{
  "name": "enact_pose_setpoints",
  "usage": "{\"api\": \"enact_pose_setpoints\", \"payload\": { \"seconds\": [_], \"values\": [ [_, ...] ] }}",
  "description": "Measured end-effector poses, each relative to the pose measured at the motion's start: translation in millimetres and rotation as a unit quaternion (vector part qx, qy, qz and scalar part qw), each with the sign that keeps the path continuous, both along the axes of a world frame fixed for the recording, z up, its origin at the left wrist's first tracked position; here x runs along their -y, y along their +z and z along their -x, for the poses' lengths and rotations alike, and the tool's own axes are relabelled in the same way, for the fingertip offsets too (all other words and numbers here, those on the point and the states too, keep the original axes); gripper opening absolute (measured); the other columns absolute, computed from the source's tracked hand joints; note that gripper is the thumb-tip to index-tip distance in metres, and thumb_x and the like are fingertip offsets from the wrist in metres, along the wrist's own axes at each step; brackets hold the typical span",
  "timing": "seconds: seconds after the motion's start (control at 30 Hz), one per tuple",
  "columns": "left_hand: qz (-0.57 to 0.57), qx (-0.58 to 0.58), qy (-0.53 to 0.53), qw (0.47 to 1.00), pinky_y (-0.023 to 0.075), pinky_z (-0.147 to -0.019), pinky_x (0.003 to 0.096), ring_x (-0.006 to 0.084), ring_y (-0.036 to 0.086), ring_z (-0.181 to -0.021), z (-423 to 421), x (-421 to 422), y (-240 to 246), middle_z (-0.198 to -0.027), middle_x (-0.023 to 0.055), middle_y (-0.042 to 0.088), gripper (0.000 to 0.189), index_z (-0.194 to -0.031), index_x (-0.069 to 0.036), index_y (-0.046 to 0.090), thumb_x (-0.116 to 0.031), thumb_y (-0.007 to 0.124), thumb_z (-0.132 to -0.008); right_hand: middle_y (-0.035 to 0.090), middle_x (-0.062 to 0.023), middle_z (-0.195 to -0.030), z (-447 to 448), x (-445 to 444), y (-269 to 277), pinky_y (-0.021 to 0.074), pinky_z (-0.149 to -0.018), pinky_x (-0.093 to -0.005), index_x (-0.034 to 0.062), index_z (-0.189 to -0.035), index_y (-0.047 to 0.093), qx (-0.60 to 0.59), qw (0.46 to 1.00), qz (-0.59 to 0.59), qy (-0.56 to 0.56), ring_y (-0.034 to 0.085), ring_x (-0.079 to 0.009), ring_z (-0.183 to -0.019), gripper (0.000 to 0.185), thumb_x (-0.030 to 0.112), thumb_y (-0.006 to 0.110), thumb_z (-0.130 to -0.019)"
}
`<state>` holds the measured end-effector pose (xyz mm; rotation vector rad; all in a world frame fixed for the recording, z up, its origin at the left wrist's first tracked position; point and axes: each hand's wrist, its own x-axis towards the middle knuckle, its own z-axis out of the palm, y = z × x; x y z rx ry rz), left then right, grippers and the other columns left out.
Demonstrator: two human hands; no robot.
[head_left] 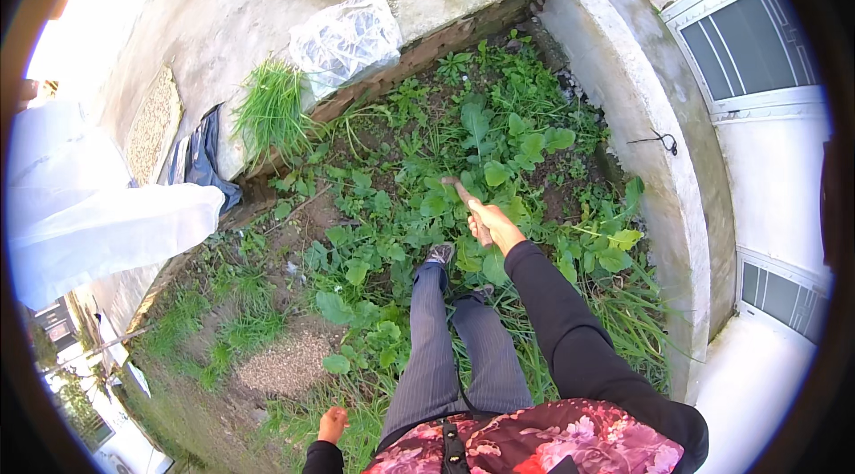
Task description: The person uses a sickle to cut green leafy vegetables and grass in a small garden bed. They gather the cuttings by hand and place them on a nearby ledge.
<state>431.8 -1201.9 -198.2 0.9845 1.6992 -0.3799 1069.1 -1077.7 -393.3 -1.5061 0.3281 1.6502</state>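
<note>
My right hand (491, 223) grips the wooden handle (461, 192) of a short hand tool, held out over the leafy plants in front of my feet. The tool's far end is among the leaves, so its head cannot be made out. Broad-leaved green plants (381, 247) surround my shoes, mixed with grass and weeds. Down by my left side, over grass, hangs my left hand (332, 424); its fingers are curled in and nothing shows in them.
A concrete wall (668, 207) bounds the bed on the right, with black-handled scissors (666, 142) on top. Along the far ledge lie a cut bunch of long green leaves (272, 107) and a white plastic bag (347, 40). White cloth (120, 227) hangs at left.
</note>
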Motion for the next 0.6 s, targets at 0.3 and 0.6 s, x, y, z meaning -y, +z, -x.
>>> {"api": "enact_pose_setpoints", "payload": {
  "seconds": [0.3, 0.6],
  "values": [
    [0.003, 0.028, -0.01, 1.0, 0.0535, -0.062, 0.0298, 0.0152, 0.062, -0.068, -26.9, -35.6, -14.8, -0.081, 0.01, 0.063, 0.02, -0.097, 0.003, 0.06, -0.016, 0.055, -0.09, 0.051, -0.0033, -0.068, 5.6, 89.5, 37.3, 0.0434, -0.044, -0.0279, 0.0002, -0.089, 0.05, 0.032, 0.993, 0.055, 0.096, 0.049, -0.0123, -0.051, 0.031, 0.031, 0.056, -0.092],
    [-0.011, 0.041, -0.021, 0.999, 0.0536, -0.063, 0.0306, 0.0161, 0.062, -0.07, -35.2, -51.7, -18.2, -0.079, 0.0088, 0.062, 0.018, -0.095, 0.002, 0.059, -0.015, 0.055, -0.09, 0.05, -0.002, -0.066, 4.1, 91.9, 46.4, 0.0424, -0.043, -0.0278, 0.0024, -0.088, 0.049, 0.067, 0.986, 0.039, 0.145, 0.047, -0.0115, -0.049, 0.029, 0.031, 0.055, -0.092]
  ]
}}
